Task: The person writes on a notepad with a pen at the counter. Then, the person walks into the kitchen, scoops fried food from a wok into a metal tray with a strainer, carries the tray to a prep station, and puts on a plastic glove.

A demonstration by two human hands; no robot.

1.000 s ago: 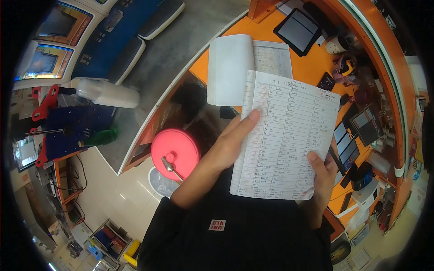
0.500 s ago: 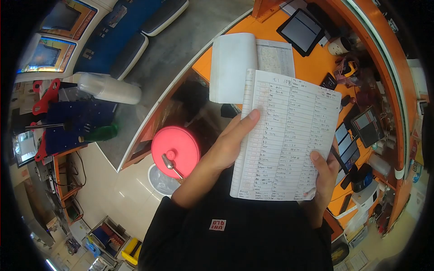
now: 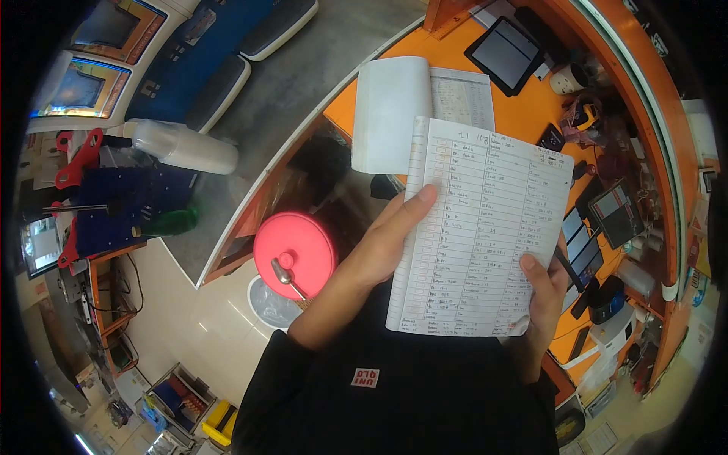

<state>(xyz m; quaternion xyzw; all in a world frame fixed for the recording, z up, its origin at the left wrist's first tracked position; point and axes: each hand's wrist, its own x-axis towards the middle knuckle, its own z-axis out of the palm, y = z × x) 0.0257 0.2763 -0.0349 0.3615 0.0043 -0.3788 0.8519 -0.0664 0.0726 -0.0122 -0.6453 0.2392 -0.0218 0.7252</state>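
A notebook with ruled columns of handwriting faces me in front of my chest. My left hand grips its left edge, thumb lying on the page and fingers out of sight behind. Along the lower right edge, my right hand holds it with the thumb on top. Beyond the notebook, an open book lies on the orange desk, one page blank and a written sheet beside it.
A tablet, a mug and several phones sit on the desk. Left of me stands a pink-lidded container with a metal-headed tool across it. Stacked plastic cups and a green bottle are farther left.
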